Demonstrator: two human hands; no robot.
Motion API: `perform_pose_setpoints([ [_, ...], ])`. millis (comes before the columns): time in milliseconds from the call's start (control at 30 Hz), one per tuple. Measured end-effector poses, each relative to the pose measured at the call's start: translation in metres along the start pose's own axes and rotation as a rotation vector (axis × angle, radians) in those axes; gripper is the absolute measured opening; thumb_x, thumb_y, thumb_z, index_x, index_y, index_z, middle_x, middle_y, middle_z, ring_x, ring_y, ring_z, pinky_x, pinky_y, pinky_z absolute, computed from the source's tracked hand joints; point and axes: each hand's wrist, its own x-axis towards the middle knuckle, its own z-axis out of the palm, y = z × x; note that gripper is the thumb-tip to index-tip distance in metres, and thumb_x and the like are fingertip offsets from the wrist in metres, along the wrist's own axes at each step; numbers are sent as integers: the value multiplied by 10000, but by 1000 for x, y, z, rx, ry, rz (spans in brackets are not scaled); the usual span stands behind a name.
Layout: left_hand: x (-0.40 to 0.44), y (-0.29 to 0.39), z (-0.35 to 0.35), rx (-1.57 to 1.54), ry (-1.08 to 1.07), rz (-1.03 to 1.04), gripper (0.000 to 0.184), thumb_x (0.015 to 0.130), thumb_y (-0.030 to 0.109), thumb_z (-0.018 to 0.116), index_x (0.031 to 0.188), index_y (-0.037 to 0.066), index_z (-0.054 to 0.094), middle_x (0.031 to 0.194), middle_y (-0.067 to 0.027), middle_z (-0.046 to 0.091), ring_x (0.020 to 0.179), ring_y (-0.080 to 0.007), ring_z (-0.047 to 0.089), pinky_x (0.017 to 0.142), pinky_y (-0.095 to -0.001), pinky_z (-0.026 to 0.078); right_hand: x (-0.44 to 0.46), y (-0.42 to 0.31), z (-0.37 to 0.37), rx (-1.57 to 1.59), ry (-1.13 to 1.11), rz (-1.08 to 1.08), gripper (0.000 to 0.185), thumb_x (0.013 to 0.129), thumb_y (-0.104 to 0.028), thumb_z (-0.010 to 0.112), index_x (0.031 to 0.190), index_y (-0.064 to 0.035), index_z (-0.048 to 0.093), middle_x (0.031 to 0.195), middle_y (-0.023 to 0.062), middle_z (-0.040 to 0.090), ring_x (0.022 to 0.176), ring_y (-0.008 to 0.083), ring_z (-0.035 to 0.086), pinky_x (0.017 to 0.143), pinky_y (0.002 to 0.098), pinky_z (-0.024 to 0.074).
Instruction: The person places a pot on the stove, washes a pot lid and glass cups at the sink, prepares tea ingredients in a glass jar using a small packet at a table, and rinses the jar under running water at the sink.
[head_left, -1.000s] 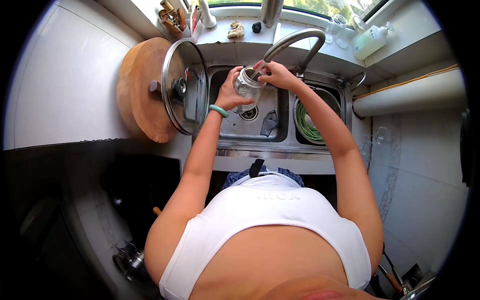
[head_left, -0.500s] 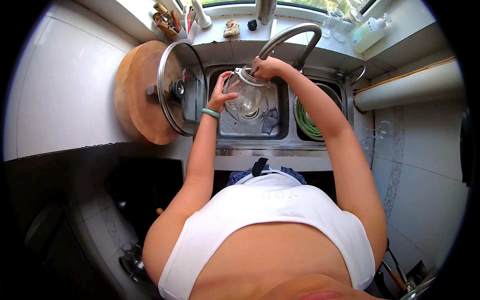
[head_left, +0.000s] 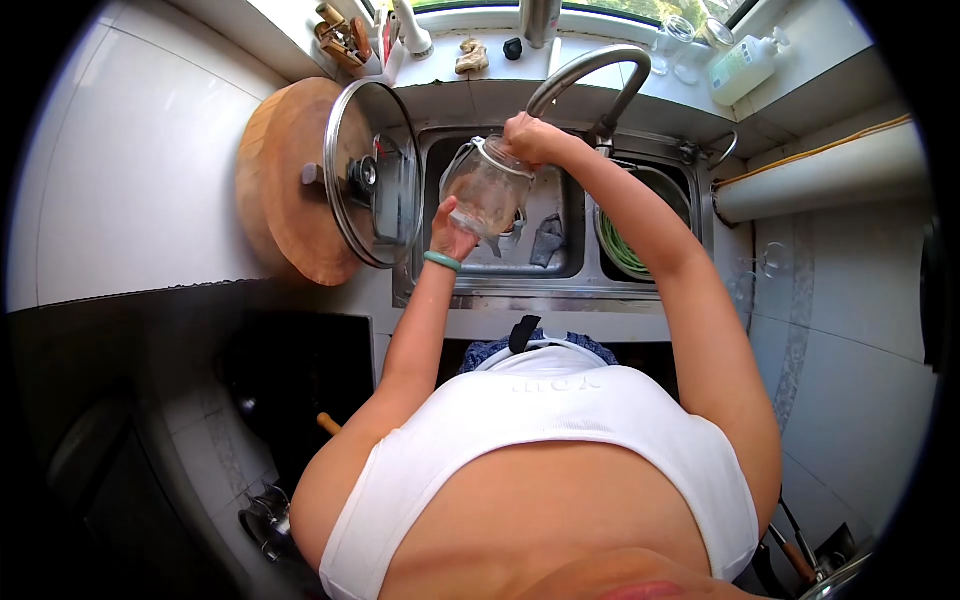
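Note:
A clear glass jar (head_left: 487, 190) with a wire clasp at its neck is held tilted over the left sink basin, its mouth towards the tap. My left hand (head_left: 454, 232), with a green bangle at the wrist, cups the jar's lower end; the thumb shows and the other fingers are mostly behind the glass. At the mouth, my right hand (head_left: 532, 139) is closed on the rim, its fingertips hidden. The tap's spout (head_left: 585, 68) curves down just above this hand. Below the jar, a grey cloth (head_left: 547, 240) lies in the steel basin (head_left: 480, 266).
In the right basin sits a bowl with green stalks (head_left: 622, 245). Left of the sink, a glass pot lid (head_left: 345, 180) leans by a thick round wooden board (head_left: 290, 180). A soap bottle (head_left: 742, 68) and small items stand on the windowsill (head_left: 440, 68).
My left hand has slid from the jar's side to its lower end. The jar has tipped, with its base raised towards me. My right hand stays at the mouth.

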Motion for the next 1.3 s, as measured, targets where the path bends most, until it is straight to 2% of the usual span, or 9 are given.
perform_pose_setpoints([
  [67,6,-4,-12,37,22,59,620,689,307,699,1249,147,485,1315,-154,445,1233,-348,404,1011,-546,342,-9,-15,-13,61,-172,162,192,761,-221,595,752,-37,649,702,196,631,693,269,644,642,345,515],
  [367,10,2,-13,-15,5,92,628,690,276,682,1256,111,468,1275,-154,481,1200,-351,438,1027,-515,338,-16,4,0,192,89,-81,257,765,-275,605,772,-19,629,730,148,641,697,288,633,641,369,502],
  [467,6,1,-11,-62,16,73,636,694,259,678,1265,95,448,1257,-149,494,1205,-358,435,1026,-518,341,-12,-1,0,-327,78,-370,224,785,-237,598,757,-16,614,675,139,622,661,255,631,609,365,494],
  [533,11,0,-14,-58,17,99,634,694,254,672,1265,94,448,1252,-151,496,1202,-358,436,1024,-521,341,-18,-15,-6,419,-28,150,167,791,-179,593,788,-13,613,683,138,613,652,211,622,601,341,485],
  [667,24,-3,-22,54,22,317,641,674,268,670,1260,116,460,1275,-143,475,1208,-349,426,1029,-518,333,-23,-15,5,458,51,232,153,782,-165,607,806,-15,609,733,94,618,651,178,594,597,302,465],
  [733,29,-1,-21,126,28,386,651,658,290,679,1255,135,470,1296,-136,455,1215,-344,415,1028,-520,331,-19,2,32,923,137,222,162,779,-166,623,836,-16,606,802,39,610,655,144,556,607,263,446],
  [900,40,1,-22,-23,-51,248,729,635,303,697,1278,77,438,1286,-132,464,1195,-323,437,1036,-493,329,-48,-5,32,1432,177,430,360,873,-434,522,1015,-125,638,742,-51,511,618,54,441,515,207,319],
  [1200,56,-10,-36,-73,36,237,739,634,400,712,1246,75,453,1262,-138,474,1169,-358,439,973,-613,333,-136,101,91,1189,646,1030,609,859,-593,470,1051,-20,551,766,13,571,530,64,456,422,199,321],
  [1300,52,-9,-22,-127,4,217,694,663,352,707,1234,43,459,1247,-145,492,1163,-321,463,1024,-481,338,-137,137,93,1249,786,998,505,894,-512,481,953,-19,573,679,8,537,492,74,447,402,205,320],
])
